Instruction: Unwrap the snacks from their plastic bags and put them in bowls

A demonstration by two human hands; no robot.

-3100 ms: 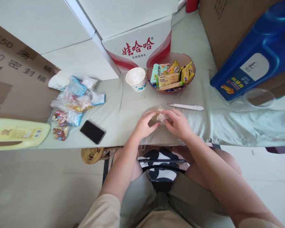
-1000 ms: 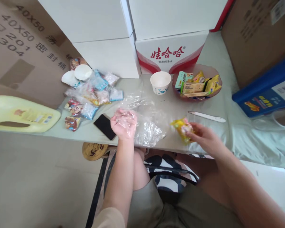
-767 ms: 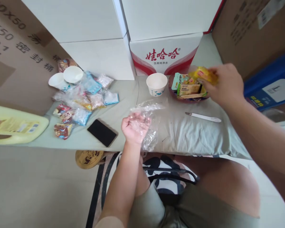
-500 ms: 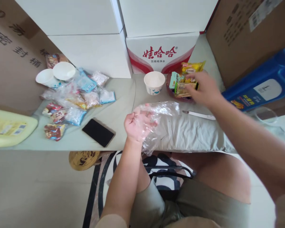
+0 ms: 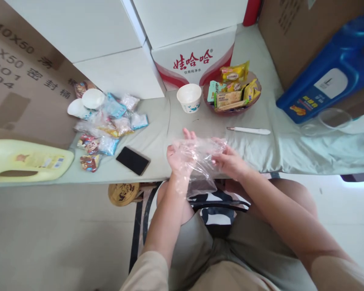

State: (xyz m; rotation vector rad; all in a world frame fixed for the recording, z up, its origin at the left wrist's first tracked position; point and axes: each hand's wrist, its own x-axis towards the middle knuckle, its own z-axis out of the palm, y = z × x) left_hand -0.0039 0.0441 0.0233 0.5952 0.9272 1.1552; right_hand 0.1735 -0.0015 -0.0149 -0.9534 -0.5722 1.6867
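Observation:
A crinkled clear plastic bag [image 5: 202, 184] stretches between my two hands above the front edge of the cloth-covered surface. My left hand [image 5: 180, 157] is palm up with the film across its palm; some fingers reach upward and the rest are partly covered by the bag. At the bag's right side, my right hand [image 5: 229, 161] pinches the film between thumb and fingers. Beyond them stand a white paper cup [image 5: 189, 98] and a purple-tinted bowl [image 5: 257, 95] of wrapped snacks [image 5: 229, 99]. A white-handled, pen-like tool [image 5: 251, 130] lies to the right.
At left are a black phone [image 5: 132, 161], several small snack packets [image 5: 109, 143], two paper cups [image 5: 93, 99] and a pale yellow jug [image 5: 57, 159]. A blue bottle [image 5: 324, 81] and a clear plastic cup [image 5: 333, 120] sit at right. Boxes [image 5: 192, 60] line the back.
My right hand has come back from the snack bowl to the plastic bag and now grips its right side. The left hand keeps the bag, and the view has shifted slightly.

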